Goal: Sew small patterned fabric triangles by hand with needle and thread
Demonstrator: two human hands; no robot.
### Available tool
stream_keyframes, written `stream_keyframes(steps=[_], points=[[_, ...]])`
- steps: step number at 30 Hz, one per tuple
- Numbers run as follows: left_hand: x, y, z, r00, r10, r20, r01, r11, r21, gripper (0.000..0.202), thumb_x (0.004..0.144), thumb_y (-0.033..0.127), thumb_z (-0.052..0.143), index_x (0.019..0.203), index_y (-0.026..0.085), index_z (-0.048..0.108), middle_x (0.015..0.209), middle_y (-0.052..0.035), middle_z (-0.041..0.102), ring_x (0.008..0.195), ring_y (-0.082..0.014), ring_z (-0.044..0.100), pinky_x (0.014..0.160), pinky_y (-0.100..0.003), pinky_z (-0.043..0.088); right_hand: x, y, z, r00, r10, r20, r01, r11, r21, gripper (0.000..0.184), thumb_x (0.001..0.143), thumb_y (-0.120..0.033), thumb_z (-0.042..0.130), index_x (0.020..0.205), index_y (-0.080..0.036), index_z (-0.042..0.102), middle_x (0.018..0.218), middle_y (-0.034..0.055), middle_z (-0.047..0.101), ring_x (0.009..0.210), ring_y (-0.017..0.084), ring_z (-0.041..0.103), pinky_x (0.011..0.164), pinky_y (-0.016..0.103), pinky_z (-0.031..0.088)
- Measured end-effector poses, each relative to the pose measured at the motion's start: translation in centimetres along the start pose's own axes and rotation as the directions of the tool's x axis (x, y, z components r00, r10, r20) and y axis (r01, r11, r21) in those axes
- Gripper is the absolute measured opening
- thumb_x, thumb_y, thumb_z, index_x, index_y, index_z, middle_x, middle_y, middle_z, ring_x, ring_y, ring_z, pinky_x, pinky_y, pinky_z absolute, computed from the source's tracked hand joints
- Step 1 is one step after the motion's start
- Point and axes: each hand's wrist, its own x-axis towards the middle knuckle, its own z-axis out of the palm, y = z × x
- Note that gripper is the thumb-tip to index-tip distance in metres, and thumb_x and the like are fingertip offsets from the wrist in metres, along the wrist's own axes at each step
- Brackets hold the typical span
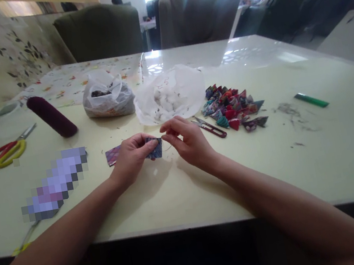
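My left hand point(129, 157) pinches a small blue patterned piece of cloth point(155, 149) between thumb and fingers, just above the table. Close to its right edge, my right hand point(187, 142) has thumb and index finger drawn together. What they hold is too small to make out, but a thin dark thread point(167, 146) shows between the cloth and this hand. Partly behind my left hand lies a purple patterned fabric piece point(112, 156). Dark red thread snips point(212, 128) rest to the right of my right hand.
Beyond my hands are a white bag of white stuffing point(169, 97) and a tied plastic bag point(108, 100). Colourful stitched cloth pieces point(232, 106) are heaped right, near a green tube point(311, 100). Left are a dark maroon roll point(52, 116), scissors point(12, 150) and a pixelated object point(57, 183).
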Motion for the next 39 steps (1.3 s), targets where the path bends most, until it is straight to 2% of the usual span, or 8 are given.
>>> stream_keyframes(steps=[8, 15, 19, 22, 24, 30, 34, 39], points=[[-0.6, 0.1, 0.4, 0.988, 0.149, 0.028, -0.150, 0.930, 0.336, 0.023, 0.082, 0.038, 0.071, 0.079, 0.015, 0.068, 0.065, -0.0007, 0.063, 0.057, -0.0122, 0.057, 0.056, -0.026, 0.047, -0.1, 0.5, 0.4, 0.936, -0.305, 0.176, 0.352, 0.833, -0.427, 0.026, 0.099, -0.012, 0.042, 0.080, -0.018, 0.058, 0.080, 0.0049, 0.056, 0.075, 0.017, 0.047, 0.071, 0.031, 0.036], [-0.6, -0.1, 0.5, 0.950, 0.309, 0.036, -0.283, 0.810, 0.513, 0.009, 0.074, 0.019, 0.063, 0.065, 0.017, 0.060, 0.066, 0.0000, 0.062, 0.064, -0.0127, 0.054, 0.058, -0.024, 0.043, -0.6, -1.3, 1.0, 0.852, -0.495, 0.169, 0.521, 0.777, -0.353, 0.028, 0.098, -0.007, 0.039, 0.083, -0.019, 0.058, 0.087, 0.0065, 0.066, 0.080, 0.019, 0.051, 0.073, 0.035, 0.035], [-0.1, -0.1, -0.1, 0.981, 0.182, -0.068, -0.155, 0.945, 0.288, 0.015, 0.074, 0.030, 0.071, 0.075, 0.016, 0.064, 0.068, 0.0000, 0.062, 0.061, -0.0134, 0.057, 0.053, -0.024, 0.047, -0.6, -2.7, 0.2, 0.978, -0.203, 0.051, 0.190, 0.963, 0.189, 0.015, 0.100, -0.018, 0.047, 0.087, -0.020, 0.055, 0.087, 0.0050, 0.067, 0.082, 0.017, 0.061, 0.074, 0.031, 0.045], [0.5, -0.1, -0.7, 0.983, 0.084, -0.162, -0.075, 0.995, 0.061, 0.030, 0.071, 0.039, 0.077, 0.083, 0.015, 0.067, 0.071, -0.0017, 0.065, 0.061, -0.0147, 0.060, 0.050, -0.025, 0.051, 0.1, -2.5, -1.8, 0.980, 0.034, 0.196, -0.154, 0.756, 0.636, 0.013, 0.100, -0.028, 0.054, 0.090, -0.022, 0.050, 0.077, 0.0014, 0.067, 0.073, 0.016, 0.065, 0.064, 0.027, 0.047], [0.8, 0.0, -1.0, 0.970, 0.060, -0.234, -0.067, 0.997, -0.022, 0.033, 0.068, 0.040, 0.081, 0.083, 0.014, 0.068, 0.074, -0.0022, 0.066, 0.063, -0.0140, 0.061, 0.050, -0.024, 0.053, 0.6, -2.1, -3.4, 0.943, 0.025, 0.331, -0.280, 0.598, 0.751, 0.013, 0.100, -0.030, 0.055, 0.091, -0.022, 0.049, 0.070, -0.0007, 0.067, 0.063, 0.014, 0.064, 0.058, 0.025, 0.045], [1.2, 0.4, -1.6, 0.937, -0.005, -0.349, -0.043, 0.990, -0.131, 0.036, 0.067, 0.041, 0.083, 0.088, 0.015, 0.068, 0.078, -0.0024, 0.069, 0.067, -0.0147, 0.065, 0.058, -0.028, 0.060, 1.0, -2.2, -5.4, 0.831, -0.128, 0.541, -0.429, 0.470, 0.771, 0.018, 0.095, -0.032, 0.065, 0.088, -0.020, 0.054, 0.066, -0.0024, 0.062, 0.051, 0.009, 0.055, 0.052, 0.023, 0.045], [1.0, 0.3, -1.3, 0.944, 0.057, -0.326, -0.096, 0.990, -0.104, 0.031, 0.069, 0.038, 0.082, 0.085, 0.015, 0.069, 0.079, -0.0024, 0.070, 0.065, -0.0135, 0.064, 0.057, -0.026, 0.059, 1.0, -1.6, -3.7, 0.860, 0.191, 0.473, -0.488, 0.578, 0.654, 0.021, 0.094, -0.038, 0.062, 0.090, -0.021, 0.049, 0.068, -0.0016, 0.066, 0.048, 0.009, 0.052, 0.046, 0.020, 0.037], [0.4, 0.2, -0.7, 0.961, 0.184, -0.205, -0.199, 0.979, -0.055, 0.021, 0.074, 0.032, 0.080, 0.080, 0.014, 0.070, 0.085, -0.0035, 0.070, 0.064, -0.0118, 0.063, 0.053, -0.024, 0.056, 0.9, -0.8, -1.6, 0.837, 0.419, 0.352, -0.547, 0.651, 0.526, 0.020, 0.088, -0.036, 0.064, 0.085, -0.021, 0.051, 0.051, -0.0118, 0.035, 0.043, 0.005, 0.026, 0.041, 0.019, 0.018]])
